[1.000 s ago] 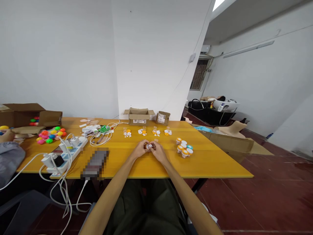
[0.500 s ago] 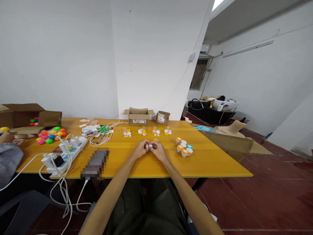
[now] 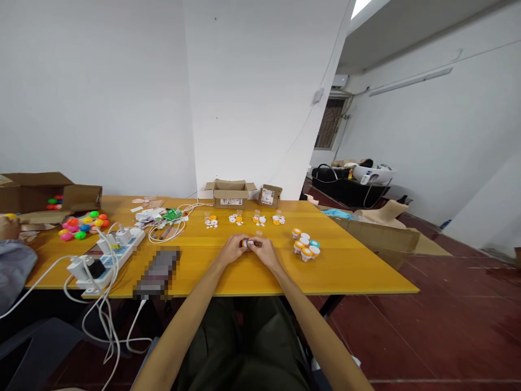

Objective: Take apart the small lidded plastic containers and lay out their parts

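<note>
White walls and a broad pillar stood behind a long yellow table [image 3: 350, 266], with dark red floor running off past its right end. Over the table's near half, about midway along its length, a small vial [image 3: 249, 243] marked with orange and white lay sideways between the person's two hands. The left hand [image 3: 233, 250] gripped one end with its fingertips and the right hand [image 3: 266, 252] pinched the other, so both were closed on the vial. Whether its cap was on could not be made out.

Toward the table's right end, a cluster of little jars [image 3: 305, 247] with orange, white and teal caps stood close together. Farther back on the table ran a row of white and orange pieces [image 3: 244, 219] in four small heaps. At the table's far edge sat an open cardboard box [image 3: 230, 194] with a smaller box [image 3: 271, 195] beside it.

Toward the table's left end lay tangled white cables [image 3: 175, 225], a power strip [image 3: 108, 255] with plugs in it, and coloured balls [image 3: 81, 225] before a large carton [image 3: 36, 190]. Another person's grey sleeve [image 3: 14, 266] showed at that end.
</note>
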Demonstrator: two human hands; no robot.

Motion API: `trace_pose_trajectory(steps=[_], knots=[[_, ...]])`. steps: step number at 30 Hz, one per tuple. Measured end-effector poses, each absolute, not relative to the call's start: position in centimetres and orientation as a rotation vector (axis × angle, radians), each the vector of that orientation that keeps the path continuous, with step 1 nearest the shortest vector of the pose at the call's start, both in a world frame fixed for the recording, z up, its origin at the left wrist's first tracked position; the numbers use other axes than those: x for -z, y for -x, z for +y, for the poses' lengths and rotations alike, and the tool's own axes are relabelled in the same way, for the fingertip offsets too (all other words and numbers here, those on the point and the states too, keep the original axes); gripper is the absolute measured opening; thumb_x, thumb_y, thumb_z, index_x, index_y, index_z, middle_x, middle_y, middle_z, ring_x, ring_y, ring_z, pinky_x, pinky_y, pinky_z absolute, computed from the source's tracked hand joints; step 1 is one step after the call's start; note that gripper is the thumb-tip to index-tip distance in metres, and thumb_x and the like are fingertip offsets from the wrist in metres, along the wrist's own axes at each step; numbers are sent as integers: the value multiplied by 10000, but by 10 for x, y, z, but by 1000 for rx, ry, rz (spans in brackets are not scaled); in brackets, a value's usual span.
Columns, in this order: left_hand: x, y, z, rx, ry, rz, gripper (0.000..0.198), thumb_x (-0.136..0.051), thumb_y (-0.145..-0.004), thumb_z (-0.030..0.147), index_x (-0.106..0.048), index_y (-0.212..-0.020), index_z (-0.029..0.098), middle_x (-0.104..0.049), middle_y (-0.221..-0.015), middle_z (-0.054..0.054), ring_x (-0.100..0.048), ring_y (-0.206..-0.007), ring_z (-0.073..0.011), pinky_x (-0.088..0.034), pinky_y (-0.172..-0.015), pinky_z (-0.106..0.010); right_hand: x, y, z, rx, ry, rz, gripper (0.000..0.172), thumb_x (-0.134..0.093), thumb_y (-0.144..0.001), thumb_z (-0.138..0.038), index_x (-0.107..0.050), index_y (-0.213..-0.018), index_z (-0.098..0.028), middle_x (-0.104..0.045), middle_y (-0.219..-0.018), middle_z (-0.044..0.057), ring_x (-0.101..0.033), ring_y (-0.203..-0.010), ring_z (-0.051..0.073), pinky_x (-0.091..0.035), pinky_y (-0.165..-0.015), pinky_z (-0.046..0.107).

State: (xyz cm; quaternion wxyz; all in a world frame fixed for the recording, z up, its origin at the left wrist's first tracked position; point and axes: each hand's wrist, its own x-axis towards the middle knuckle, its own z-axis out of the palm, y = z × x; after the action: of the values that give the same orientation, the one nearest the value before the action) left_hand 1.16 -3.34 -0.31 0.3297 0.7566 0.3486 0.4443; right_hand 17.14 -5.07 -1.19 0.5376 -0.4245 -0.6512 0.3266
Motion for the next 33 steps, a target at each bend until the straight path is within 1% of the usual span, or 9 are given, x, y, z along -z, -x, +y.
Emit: trace_pose_trajectory(steps=[4,8,12,17,22,27,33], knots=[[3,-13,-32,-1164,-1894,905,242,-827,-635,309,-765,-853,226,-736,-812,-26,-631,-793,-215,-498,-795,-323,12,-171,-51,-807,1002,-1514,184,-684,-724,-394,-742,-737,-220,-761,-751,44,-712,-692,228,-601,-693,368],[7,-13,-27,-1140,-1829,876,285,-847,-604,327,-763,-843,198,-733,-814,-24,-630,-761,-196,-493,-757,-307,12,-172,-50,-817,1005,-1486,167,-686,-698,-368,-749,-730,-216,-761,-735,39,-710,-679,222,-599,-667,351],[16,-13,-20,-1095,-1813,839,270,-834,-612,349,-759,-823,198,-734,-794,-16,-632,-767,-201,-495,-745,-300,13,-175,-48,-840,1020,-1473,137,-693,-661,-333,-742,-699,-210,-759,-727,39,-711,-694,221,-596,-676,345],[26,-12,-12,-1082,-1819,831,265,-821,-619,375,-755,-800,193,-717,-757,-9,-626,-773,-217,-499,-712,-295,12,-176,-48,-892,1017,-1438,113,-694,-632,-308,-736,-672,-211,-751,-698,31,-702,-668,210,-591,-659,337],[21,-11,-17,-1077,-1860,779,214,-791,-665,365,-756,-777,186,-687,-704,-2,-620,-743,-214,-495,-679,-288,11,-176,-50,-920,1025,-1428,103,-703,-620,-294,-739,-670,-212,-753,-696,33,-702,-661,216,-592,-654,341],[5,-12,-29,-1022,-1881,722,183,-761,-713,349,-772,-789,183,-707,-712,-5,-630,-750,-214,-500,-717,-297,12,-177,-50,-901,1028,-1456,106,-694,-652,-301,-744,-682,-211,-756,-708,40,-709,-679,222,-589,-658,338],[-3,-12,-34,-958,-1908,711,226,-732,-766,347,-785,-894,168,-757,-815,-25,-656,-900,-238,-500,-845,-316,11,-178,-50,-891,1012,-1463,119,-703,-636,-305,-754,-681,-208,-758,-704,42,-701,-671,214,-572,-647,321]])
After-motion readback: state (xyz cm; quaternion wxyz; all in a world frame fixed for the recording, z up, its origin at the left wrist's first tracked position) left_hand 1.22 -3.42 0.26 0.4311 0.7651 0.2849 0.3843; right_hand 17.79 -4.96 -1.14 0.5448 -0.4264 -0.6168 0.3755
